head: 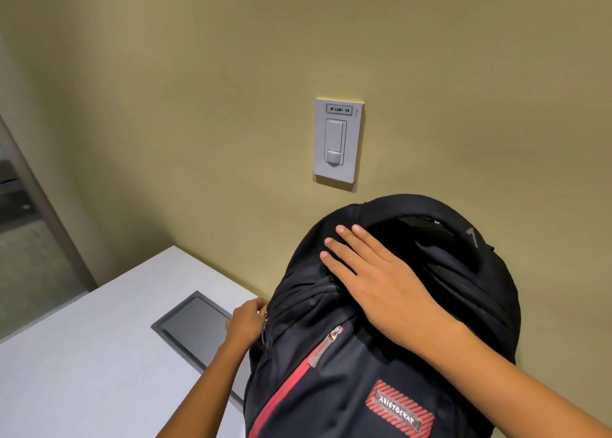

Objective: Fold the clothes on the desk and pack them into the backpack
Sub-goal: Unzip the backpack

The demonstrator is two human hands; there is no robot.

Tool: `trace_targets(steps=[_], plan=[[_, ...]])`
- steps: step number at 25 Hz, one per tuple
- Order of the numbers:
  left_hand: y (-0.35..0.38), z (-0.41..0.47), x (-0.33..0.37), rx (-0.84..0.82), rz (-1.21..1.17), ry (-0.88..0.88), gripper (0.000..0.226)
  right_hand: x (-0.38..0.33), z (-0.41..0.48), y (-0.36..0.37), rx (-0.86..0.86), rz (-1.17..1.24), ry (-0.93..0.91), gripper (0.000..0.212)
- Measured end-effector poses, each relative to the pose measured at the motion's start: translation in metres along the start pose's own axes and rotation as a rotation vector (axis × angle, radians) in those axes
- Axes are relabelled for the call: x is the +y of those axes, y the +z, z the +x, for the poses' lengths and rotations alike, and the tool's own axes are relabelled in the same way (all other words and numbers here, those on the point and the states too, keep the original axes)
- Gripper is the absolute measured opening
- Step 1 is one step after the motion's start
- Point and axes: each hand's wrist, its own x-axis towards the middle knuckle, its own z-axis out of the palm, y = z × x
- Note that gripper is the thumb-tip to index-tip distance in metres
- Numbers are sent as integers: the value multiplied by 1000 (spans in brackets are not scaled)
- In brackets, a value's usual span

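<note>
Backpack (331,388) (black, red zipper) stands upright on the right side of the white bench (82,355), back against the far wall. Right grip (381,285) lies flat on top of it, fingers straight and apart. Left grip (246,318) is curled, clamped on the bag's left edge at the side zipper, just beside a dark inset panel (192,321).
</note>
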Motion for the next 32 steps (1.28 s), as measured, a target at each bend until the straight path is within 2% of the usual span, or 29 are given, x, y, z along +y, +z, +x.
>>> trace_targets(steps=[2,5,9,13,15,17,20,22,24,27,32], plan=[[1,-4,2,78,-47,-13,20,-1,0,1,19,0,1,55],[-19,-12,15,212,-241,-66,27,-2,-1,2,36,10,4,55],[-66,-25,63,337,-202,-43,21,-4,6,2,-9,27,12,44],[-108,-51,127,447,-228,119,25,-7,21,-1,17,58,81,50],[-120,-68,153,491,-266,246,24,-11,35,-4,55,121,180,59],[-126,-85,172,525,-267,366,22,-13,53,-10,129,248,305,58],[-124,-101,172,545,-311,464,18,-10,75,-21,230,559,494,28],[-119,-102,159,507,-447,472,18,-8,79,-25,144,675,544,14],[-108,-97,143,463,-587,438,20,-9,77,-24,145,652,547,10],[-83,-92,126,389,-527,453,16,-12,74,-25,210,594,508,7],[-70,-81,116,493,-440,410,23,-6,58,-42,318,561,527,7]])
